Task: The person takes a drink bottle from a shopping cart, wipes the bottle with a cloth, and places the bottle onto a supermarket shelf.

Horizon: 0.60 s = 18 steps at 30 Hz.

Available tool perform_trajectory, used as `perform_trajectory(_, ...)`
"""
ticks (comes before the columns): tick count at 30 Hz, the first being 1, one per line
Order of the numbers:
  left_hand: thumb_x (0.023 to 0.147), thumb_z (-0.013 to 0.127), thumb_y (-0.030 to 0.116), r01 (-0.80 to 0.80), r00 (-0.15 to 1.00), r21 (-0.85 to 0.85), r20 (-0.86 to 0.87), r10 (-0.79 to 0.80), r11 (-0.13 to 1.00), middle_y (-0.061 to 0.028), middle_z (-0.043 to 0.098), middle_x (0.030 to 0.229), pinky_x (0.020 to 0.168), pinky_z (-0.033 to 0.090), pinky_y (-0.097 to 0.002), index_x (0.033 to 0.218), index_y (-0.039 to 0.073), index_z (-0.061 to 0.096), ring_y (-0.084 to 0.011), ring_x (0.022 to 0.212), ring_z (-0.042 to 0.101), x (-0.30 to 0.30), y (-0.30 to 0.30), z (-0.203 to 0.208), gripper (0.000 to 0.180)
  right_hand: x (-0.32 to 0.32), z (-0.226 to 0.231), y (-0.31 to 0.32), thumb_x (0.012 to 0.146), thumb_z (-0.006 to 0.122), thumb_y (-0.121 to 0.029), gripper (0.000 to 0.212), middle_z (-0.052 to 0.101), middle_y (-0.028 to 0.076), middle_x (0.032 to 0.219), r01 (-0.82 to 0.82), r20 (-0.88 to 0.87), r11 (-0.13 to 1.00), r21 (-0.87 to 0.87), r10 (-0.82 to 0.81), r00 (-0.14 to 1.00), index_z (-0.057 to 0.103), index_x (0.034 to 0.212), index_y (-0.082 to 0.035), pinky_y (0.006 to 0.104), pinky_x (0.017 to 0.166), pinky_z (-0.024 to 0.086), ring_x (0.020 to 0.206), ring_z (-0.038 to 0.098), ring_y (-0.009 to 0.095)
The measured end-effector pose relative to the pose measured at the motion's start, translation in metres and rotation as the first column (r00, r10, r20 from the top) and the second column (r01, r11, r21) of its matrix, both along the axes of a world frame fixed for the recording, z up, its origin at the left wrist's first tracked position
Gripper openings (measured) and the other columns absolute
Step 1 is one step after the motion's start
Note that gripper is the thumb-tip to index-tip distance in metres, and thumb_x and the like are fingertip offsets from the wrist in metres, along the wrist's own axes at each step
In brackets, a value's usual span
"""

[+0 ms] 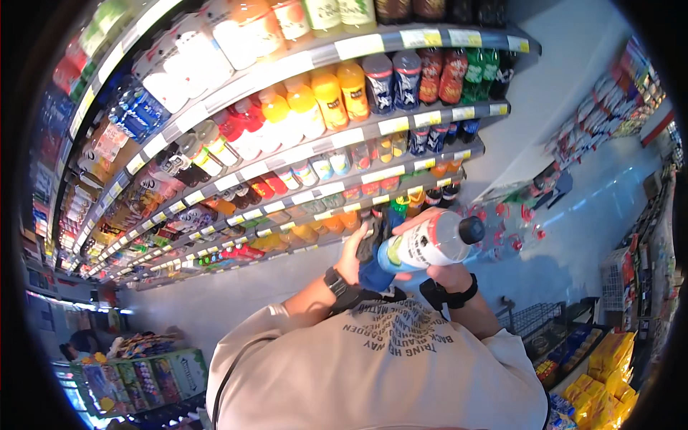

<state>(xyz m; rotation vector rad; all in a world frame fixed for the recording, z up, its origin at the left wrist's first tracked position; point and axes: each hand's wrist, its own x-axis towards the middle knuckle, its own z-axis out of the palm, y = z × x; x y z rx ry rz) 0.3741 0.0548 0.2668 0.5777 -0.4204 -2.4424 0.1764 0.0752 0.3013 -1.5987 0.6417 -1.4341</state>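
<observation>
A large clear bottle [418, 245] with a black cap and a white label lies tilted between my hands, its cap toward the upper right. My right hand [450, 276] is closed around it from below, near the shoulder, and pink fingertips show past its far side. At the base end, my left hand [349, 259] curls around a bunched dark cloth [368, 246], black and deep blue, that meets the bottle. Part of the left fingers is hidden behind the cloth and the bottle. Both wrists carry black bands.
Curved shelves [308, 61] of bottled drinks with price tags fill the left and far side. Clear bottles with red caps [505, 226] stand on the floor to the right. A wire cart [541, 315] and yellow packets [602, 380] are at lower right, a display box [154, 380] at lower left.
</observation>
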Motion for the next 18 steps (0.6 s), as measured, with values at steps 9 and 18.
perform_trajectory(9,0.085,0.057,0.047,0.112,0.95,0.059,-0.301,-0.089,0.992,-0.0214,0.059,0.124,0.089,0.051,-0.0468,0.136,0.002,0.046,-0.0351,0.099,0.063,0.14,-0.03,-0.068,0.069,0.135,0.016,-0.046,0.071,0.081,-0.016,0.064,0.059,0.008,0.118,-0.368,0.32,0.901,0.232,0.286,0.903,0.048,0.124,-0.005,0.0372,0.097,0.046,0.11,0.057,0.019)
perform_trajectory(18,0.081,0.056,0.061,0.08,0.983,-0.159,-0.149,-0.103,0.984,-0.019,0.058,0.127,0.094,0.048,-0.0481,0.137,0.001,0.045,-0.0336,0.109,0.059,0.205,-0.066,-0.076,0.083,0.196,0.04,-0.056,0.073,0.077,-0.017,0.067,0.059,0.007,0.116,-0.137,-0.089,0.989,0.052,0.141,0.986,0.045,0.131,-0.003,0.0358,0.094,0.048,0.105,0.059,0.017)
